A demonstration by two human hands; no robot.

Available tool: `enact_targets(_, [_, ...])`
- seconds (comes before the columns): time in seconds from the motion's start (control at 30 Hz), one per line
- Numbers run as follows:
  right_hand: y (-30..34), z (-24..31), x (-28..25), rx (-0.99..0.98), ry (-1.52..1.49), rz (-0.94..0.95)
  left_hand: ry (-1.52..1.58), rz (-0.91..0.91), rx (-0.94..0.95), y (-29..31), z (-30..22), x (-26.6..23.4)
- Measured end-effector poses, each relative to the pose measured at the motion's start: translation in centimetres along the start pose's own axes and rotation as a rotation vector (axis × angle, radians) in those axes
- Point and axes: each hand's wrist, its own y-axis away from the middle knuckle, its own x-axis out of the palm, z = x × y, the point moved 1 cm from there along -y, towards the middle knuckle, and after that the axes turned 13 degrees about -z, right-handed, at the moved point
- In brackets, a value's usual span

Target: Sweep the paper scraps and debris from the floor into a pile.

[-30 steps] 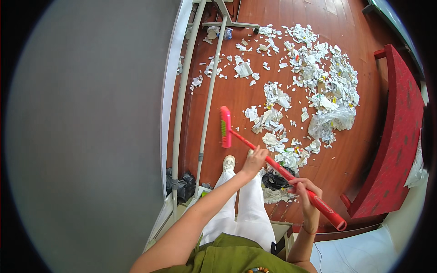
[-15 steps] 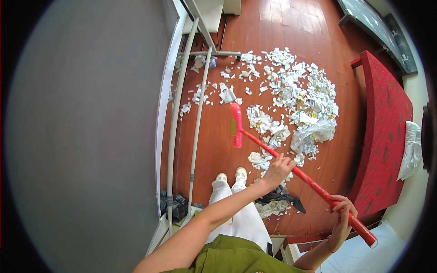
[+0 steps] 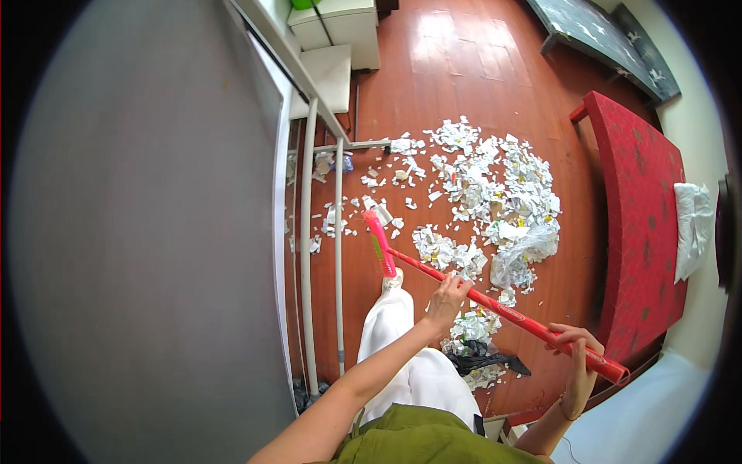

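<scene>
A broom [image 3: 506, 312] with a red handle slants across in front of me. Its pink head [image 3: 378, 240], with some green on it, is by my shoe, close to paper scraps at the left. My left hand [image 3: 448, 301] is closed round the middle of the handle. Farther back, near the handle's end, my right hand [image 3: 576, 344] grips it too. Torn white paper scraps [image 3: 471, 185] lie in a broad spread on the floor beyond the broom. Among them is a clear plastic bag [image 3: 516, 259]. A black plastic bag [image 3: 483, 361] lies on scraps beside my legs.
A metal frame with pale poles [image 3: 308, 247] and a large grey panel [image 3: 154, 232] stand to my left. At the right is a red patterned bed or bench [image 3: 638, 224] with a white pillow [image 3: 692, 232]. A white cabinet [image 3: 348, 35] stands at the far left.
The broom head has come nearer to my feet and slightly left, with both hands still on the handle. My view has shifted, and one leg is now farther forward.
</scene>
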Motion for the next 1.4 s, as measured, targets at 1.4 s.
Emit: enact_targets(1.4, [-28.2, -33.8, 30.4, 0.697, -0.321, 0.623, -0.570, 0.291, -0.392, -4.6, 33.1, 10.0])
